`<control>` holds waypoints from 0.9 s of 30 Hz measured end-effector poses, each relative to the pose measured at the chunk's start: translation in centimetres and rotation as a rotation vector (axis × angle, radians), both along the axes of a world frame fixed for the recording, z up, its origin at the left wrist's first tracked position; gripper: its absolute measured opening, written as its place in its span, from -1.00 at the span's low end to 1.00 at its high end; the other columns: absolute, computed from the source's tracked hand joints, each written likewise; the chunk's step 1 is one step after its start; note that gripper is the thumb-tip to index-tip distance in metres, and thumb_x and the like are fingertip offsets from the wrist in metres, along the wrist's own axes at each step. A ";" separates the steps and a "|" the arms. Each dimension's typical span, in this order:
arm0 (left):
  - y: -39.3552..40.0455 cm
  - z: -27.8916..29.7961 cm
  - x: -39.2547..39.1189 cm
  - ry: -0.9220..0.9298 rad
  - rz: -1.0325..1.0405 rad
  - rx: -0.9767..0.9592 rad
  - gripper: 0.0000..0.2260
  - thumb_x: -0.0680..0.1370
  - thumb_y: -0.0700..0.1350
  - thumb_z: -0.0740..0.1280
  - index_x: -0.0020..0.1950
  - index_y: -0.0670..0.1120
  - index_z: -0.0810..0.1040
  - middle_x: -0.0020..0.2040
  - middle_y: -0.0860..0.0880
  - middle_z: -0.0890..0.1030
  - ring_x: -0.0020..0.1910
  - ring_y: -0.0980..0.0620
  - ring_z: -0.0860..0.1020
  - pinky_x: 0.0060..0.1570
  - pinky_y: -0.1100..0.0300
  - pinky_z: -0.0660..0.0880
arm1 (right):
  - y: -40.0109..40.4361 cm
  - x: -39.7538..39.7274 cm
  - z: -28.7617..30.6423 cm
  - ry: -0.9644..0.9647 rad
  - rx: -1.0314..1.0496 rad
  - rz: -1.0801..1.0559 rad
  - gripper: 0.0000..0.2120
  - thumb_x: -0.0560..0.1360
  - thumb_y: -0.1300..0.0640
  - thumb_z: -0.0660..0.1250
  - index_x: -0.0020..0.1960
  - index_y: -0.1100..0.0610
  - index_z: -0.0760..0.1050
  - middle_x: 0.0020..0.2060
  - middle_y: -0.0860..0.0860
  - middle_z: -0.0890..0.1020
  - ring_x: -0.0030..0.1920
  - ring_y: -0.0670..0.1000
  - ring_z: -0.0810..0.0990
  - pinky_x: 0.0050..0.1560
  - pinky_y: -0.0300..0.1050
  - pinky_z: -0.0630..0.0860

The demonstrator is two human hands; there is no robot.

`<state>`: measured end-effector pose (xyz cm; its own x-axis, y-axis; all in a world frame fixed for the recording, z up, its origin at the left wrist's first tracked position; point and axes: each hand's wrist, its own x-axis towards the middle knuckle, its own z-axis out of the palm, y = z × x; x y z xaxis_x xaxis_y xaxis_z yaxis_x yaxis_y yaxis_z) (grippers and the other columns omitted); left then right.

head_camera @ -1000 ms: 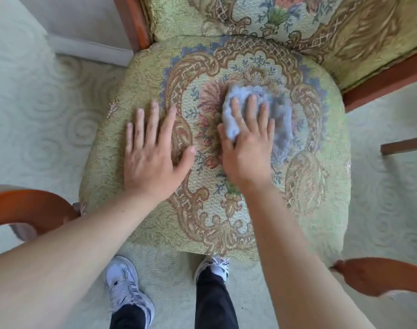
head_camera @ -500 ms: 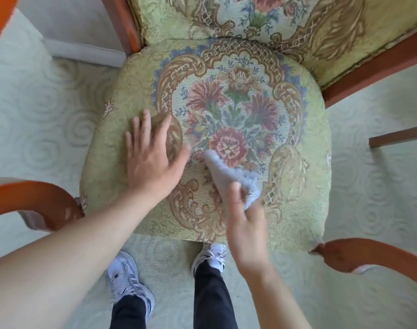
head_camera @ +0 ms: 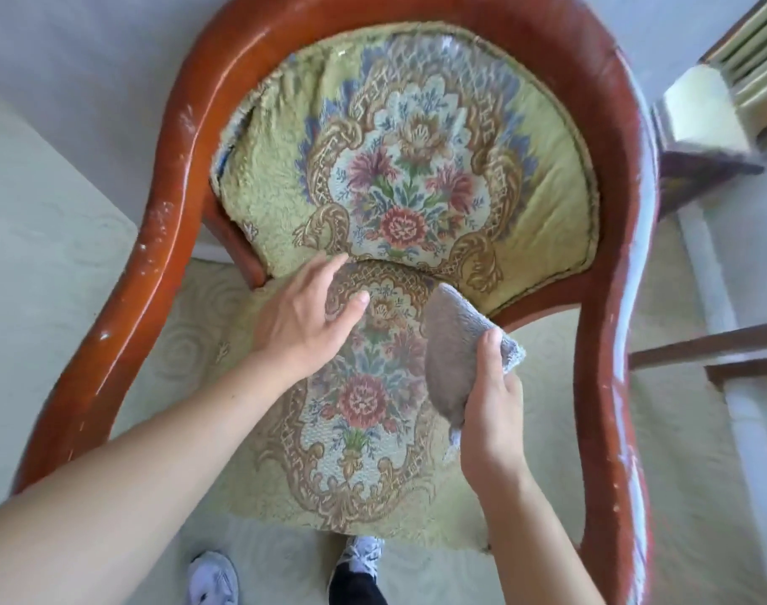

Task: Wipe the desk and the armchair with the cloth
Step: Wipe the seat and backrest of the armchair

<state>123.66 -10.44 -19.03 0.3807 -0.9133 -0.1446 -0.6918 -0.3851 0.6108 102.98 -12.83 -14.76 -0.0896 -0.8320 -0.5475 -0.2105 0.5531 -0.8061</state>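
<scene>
The armchair fills the view: a red-brown curved wooden frame [head_camera: 176, 176], a green floral backrest [head_camera: 408, 168] and a matching seat cushion [head_camera: 364, 430]. My right hand [head_camera: 493, 412] grips a bunched grey cloth [head_camera: 449, 355], held just above the right middle of the seat, its tip close to the backrest's lower edge. My left hand [head_camera: 305, 312] is open with fingers relaxed, over the back left part of the seat near the backrest.
Pale patterned carpet [head_camera: 41, 238] surrounds the chair. A radiator or vent [head_camera: 748, 50] and wooden furniture rails [head_camera: 713, 347] stand to the right. My shoes [head_camera: 216, 578] are under the seat's front edge.
The view has tilted up, and the whole backrest and frame show. My right hand has lifted the cloth and moved it toward the back right of the seat. My left hand slid toward the backrest.
</scene>
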 end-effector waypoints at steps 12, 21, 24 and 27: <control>-7.4 13.9 2.8 -0.272 -0.002 -0.053 -0.28 0.56 0.38 -0.02 0.61 0.01 0.15 0.63 -0.01 0.15 0.56 -0.03 0.20 0.47 -0.06 0.24 | -8.7 -0.7 10.9 -0.143 -0.089 -0.079 -0.57 0.61 -0.25 0.17 0.09 0.07 0.60 0.01 0.08 0.71 -0.01 0.04 0.68 0.02 -0.03 0.56; -14.4 15.2 8.4 -0.404 0.080 -0.210 -0.14 0.51 0.41 0.08 0.61 -0.15 0.09 0.63 -0.15 0.10 0.61 -0.11 0.04 0.56 -0.07 0.04 | -12.7 0.2 13.8 -0.074 -0.222 -0.211 -0.56 0.56 -0.32 0.15 -0.14 -0.02 0.61 -0.34 -0.19 0.68 -0.26 -0.13 0.62 -0.13 -0.10 0.51; -17.1 15.5 10.8 -0.444 0.103 -0.175 -0.09 0.48 0.44 0.18 0.60 -0.16 0.09 0.60 -0.18 0.14 0.58 -0.16 0.11 0.53 -0.10 0.10 | -14.9 0.7 15.0 -0.074 -0.243 -0.330 -0.58 0.57 -0.31 0.15 -0.06 -0.01 0.56 -0.20 -0.11 0.66 -0.21 -0.11 0.64 -0.17 -0.15 0.53; -20.0 15.8 12.8 -0.469 0.083 -0.119 -0.09 0.42 0.46 0.24 0.54 -0.15 0.20 0.44 -0.20 0.31 0.40 -0.21 0.32 0.36 -0.12 0.32 | -17.6 0.6 17.0 -0.053 -0.281 -0.494 -0.59 0.54 -0.36 0.14 -0.07 -0.03 0.50 -0.09 -0.09 0.63 -0.12 -0.09 0.65 -0.10 -0.10 0.57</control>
<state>136.43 -30.48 -3.22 0.4525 -0.8768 0.1630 -0.8725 -0.3975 0.2840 103.63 -30.44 2.21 -0.4836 -0.8124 -0.3257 0.0636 0.3385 -0.9388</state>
